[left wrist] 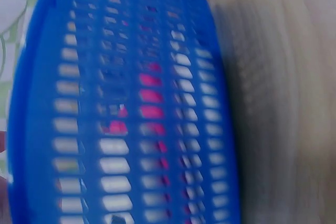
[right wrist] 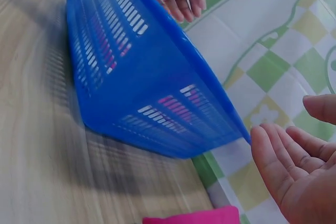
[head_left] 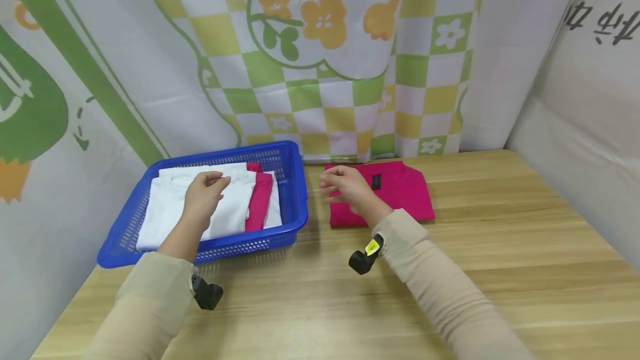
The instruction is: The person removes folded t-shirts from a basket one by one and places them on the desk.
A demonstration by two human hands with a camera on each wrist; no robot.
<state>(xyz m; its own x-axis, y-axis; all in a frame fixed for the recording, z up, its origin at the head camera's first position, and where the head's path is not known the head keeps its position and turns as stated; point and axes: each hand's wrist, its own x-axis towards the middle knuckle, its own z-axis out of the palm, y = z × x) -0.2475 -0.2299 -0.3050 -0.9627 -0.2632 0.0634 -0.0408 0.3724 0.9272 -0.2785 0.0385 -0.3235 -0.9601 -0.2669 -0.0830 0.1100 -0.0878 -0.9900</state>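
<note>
I see the left hand (head_left: 203, 196), loose-fingered and apparently empty, over the blue basket (head_left: 296, 222); the right hand (head_left: 350, 189), fingers slack, thumb apart, near the folded pink shirt (head_left: 400, 193) at the basket's three o'clock.

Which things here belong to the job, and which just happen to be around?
Probably the job:
blue basket
folded clothes inside it
folded pink garment beside it

Probably just around:
hanging patterned cloth
wooden table
wrist cameras

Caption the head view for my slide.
Left hand above a blue basket of folded clothes, right hand near a folded pink garment.
</note>
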